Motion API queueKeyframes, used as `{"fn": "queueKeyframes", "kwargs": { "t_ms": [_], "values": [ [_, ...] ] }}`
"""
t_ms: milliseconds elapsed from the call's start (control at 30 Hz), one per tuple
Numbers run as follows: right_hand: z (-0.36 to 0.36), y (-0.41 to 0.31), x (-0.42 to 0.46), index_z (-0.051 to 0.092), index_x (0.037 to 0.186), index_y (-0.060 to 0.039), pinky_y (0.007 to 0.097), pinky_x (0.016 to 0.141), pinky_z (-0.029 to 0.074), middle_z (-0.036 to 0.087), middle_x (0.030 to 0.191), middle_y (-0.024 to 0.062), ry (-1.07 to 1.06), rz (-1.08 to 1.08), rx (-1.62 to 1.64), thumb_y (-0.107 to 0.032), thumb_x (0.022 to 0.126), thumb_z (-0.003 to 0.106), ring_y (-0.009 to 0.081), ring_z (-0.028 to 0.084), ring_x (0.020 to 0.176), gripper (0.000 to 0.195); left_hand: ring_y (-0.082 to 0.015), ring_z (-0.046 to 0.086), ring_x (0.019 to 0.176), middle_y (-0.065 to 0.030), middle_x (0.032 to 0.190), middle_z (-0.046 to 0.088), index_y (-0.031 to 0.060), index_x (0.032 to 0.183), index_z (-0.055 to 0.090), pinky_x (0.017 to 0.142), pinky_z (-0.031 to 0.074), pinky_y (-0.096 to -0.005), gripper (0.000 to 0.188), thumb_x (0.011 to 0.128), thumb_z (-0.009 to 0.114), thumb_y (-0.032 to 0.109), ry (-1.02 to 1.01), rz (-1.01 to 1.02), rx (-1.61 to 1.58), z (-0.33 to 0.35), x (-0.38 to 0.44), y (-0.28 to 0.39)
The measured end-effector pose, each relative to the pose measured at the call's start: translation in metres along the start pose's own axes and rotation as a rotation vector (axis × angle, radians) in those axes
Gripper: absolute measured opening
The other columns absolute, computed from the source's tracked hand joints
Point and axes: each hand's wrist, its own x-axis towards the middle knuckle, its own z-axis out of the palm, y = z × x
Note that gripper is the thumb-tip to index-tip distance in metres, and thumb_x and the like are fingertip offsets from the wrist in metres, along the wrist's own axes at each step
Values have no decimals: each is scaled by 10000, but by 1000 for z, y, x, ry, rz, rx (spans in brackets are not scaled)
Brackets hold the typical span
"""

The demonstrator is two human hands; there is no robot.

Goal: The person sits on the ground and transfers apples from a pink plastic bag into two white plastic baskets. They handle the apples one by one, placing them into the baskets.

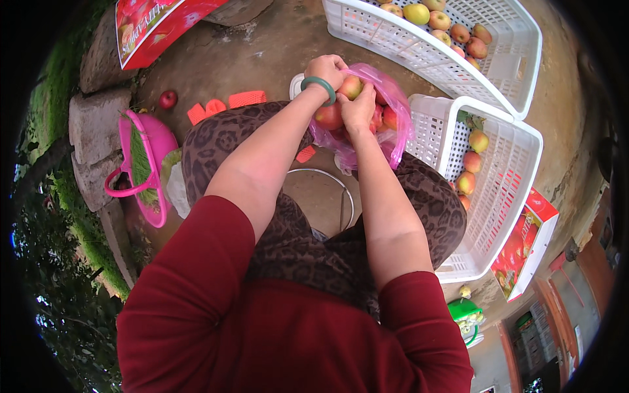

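Observation:
A pink translucent plastic bag (402, 118) filled with red and yellow apples stands between my knees. My left hand (325, 72), with a green bangle on its wrist, pinches the bag's upper rim at its far left side. My right hand (358, 105) reaches into the bag's mouth, its fingers against a red-yellow apple (350, 87) near the top. Another red apple (328, 116) lies below my left wrist inside the bag. The undersides of both hands are hidden.
Two white plastic crates (531, 64) (533, 142) with apples stand at the right. Orange foam nets (247, 98) and a single red apple (168, 99) lie on the ground at left. A pink basket (164, 140) holds greenery. Printed red cartons (147, 29) (523, 240) stand at upper left and right.

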Motion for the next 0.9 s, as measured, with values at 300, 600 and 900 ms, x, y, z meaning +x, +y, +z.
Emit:
{"fn": "queueKeyframes", "kwargs": {
  "t_ms": [300, 600, 900],
  "values": [
    [-8, -3, 9, 453, 1133, -75, 404, 860, 414, 479, 1125, 165, -104, -122, -130, -135, 616, 742, 350, 483, 1027, 595, -258, 609, 771, -77, 839, 639, 130, 725, 662, 685, 483, -342, 59, 677, 638, 154, 39, 31, -37, 6, -2, 6],
    [-12, -3, -8, 408, 1213, -106, 400, 903, 397, 435, 1178, 199, -64, -13, -98, -68, 664, 677, 362, 459, 1070, 613, -216, 626, 728, -72, 779, 657, 120, 751, 676, 701, 489, -314, 88, 676, 678, 167, -16, -134, -77, 14, 8, -8],
    [-39, 17, -37, 513, 1101, -67, 371, 897, 398, 498, 1090, 182, 95, -96, -270, -76, 689, 646, 331, 488, 1016, 432, -223, 614, 831, -115, 861, 643, 91, 831, 644, 765, 473, -310, 166, 666, 655, 108, -16, -130, -196, 30, -1, -32]
  ]
}}
